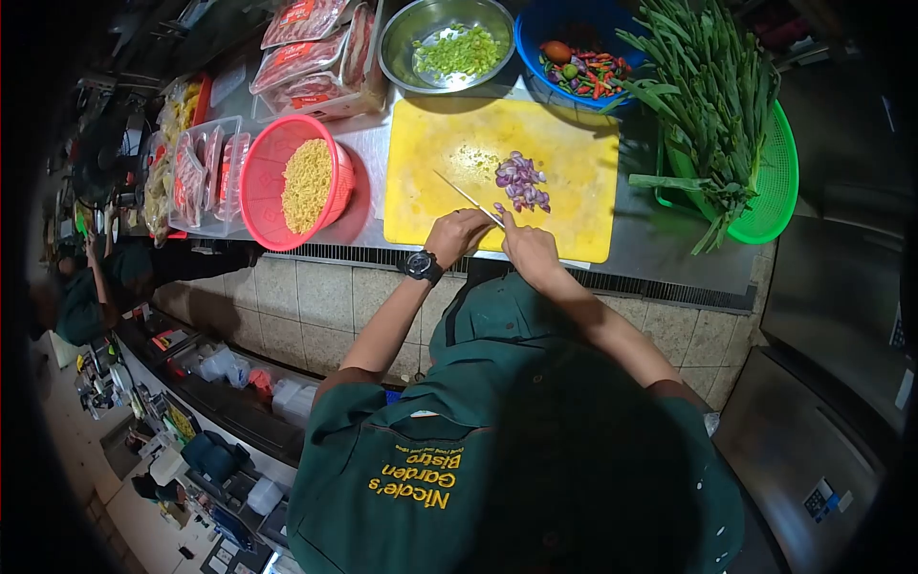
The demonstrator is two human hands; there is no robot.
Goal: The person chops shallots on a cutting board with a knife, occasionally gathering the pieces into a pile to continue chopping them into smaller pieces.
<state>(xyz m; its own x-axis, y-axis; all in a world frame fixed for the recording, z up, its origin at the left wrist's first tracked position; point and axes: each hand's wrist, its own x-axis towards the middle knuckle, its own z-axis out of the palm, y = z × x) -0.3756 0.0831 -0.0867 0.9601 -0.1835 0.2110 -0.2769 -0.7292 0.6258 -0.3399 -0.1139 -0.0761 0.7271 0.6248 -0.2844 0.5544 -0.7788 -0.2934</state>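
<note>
A knife lies slanted over the yellow cutting board, its tip pointing up and left. My right hand is closed around its handle end at the board's near edge. My left hand, with a black watch at its wrist, is close beside the blade with fingers bent together; whatever is in them is hidden. Chopped purple shallots sit in a pile just beyond the knife. Small pale green bits are scattered to the left of the pile.
Behind the board stand a steel bowl of chopped greens and a blue basin with chilies. Left are a pink basket of yellow crumbly food and packaged meat. Leafy green stalks rest on a green basket at right.
</note>
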